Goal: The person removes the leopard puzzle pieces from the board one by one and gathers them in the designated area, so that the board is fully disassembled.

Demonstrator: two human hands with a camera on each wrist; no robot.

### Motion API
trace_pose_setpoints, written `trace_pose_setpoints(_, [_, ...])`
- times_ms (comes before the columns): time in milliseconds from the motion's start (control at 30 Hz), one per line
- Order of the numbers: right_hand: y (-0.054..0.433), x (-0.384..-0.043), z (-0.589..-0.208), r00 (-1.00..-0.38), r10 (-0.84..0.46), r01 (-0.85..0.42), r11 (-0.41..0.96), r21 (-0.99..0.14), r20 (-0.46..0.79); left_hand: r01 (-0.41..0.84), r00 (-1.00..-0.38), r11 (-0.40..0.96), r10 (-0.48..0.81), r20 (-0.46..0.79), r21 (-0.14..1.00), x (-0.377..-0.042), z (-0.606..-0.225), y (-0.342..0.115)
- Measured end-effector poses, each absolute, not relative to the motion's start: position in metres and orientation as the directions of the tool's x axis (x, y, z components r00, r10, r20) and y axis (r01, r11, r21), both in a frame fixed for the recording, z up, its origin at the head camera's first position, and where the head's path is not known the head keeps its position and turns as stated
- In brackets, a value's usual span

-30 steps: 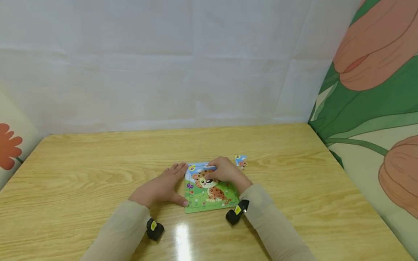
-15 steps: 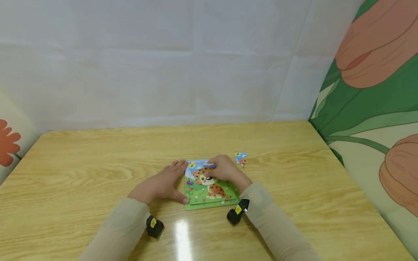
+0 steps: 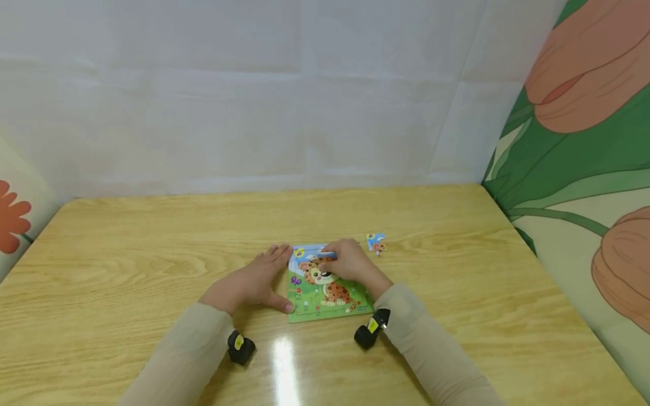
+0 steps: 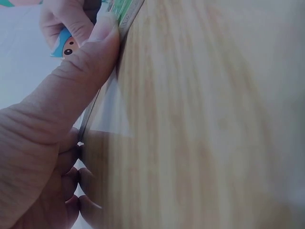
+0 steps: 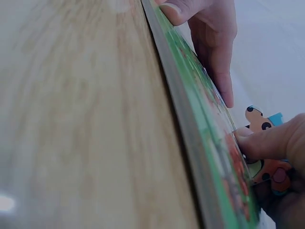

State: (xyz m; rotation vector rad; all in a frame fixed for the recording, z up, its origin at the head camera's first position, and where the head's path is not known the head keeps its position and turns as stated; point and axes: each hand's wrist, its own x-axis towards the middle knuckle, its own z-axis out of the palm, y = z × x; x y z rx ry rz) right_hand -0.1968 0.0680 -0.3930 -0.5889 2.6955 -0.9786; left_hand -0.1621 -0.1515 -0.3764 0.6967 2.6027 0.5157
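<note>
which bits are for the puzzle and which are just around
In the job:
square green-and-blue leopard puzzle board
blue-and-orange puzzle piece pinched by the right hand
left hand touching the board's edge
probably the loose blue-and-orange puzzle part

Just around:
pale wood-grain table
white cloth backdrop
pink-and-green flower panel
</note>
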Motion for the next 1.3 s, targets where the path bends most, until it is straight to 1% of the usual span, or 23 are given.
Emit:
trace_pose_setpoints(333, [0.0694, -0.1963, -0.3961, -0.882, -0.470, -0.323, 0.663, -0.675, -0.040, 0.392, -0.796, 0.808, 0.537, -0.278, 0.439, -0.1612, -0.3746, -0.1517])
trace_pose_setpoints(833, [0.0682, -0.1959, -0.3938, -0.892, -0.442, -0.255, 0.671, -0.696, -0.098, 0.395, -0.793, 0.808, 0.540, -0.282, 0.437, -0.1605, -0.3777, -0.1527])
trace_pose_setpoints(1300, [0.0679, -0.1960, -0.3954, -0.889, -0.450, -0.264, 0.658, -0.705, -0.087, 0.394, -0.795, 0.808, 0.539, -0.278, 0.437, -0.1601, -0.3774, -0.1540])
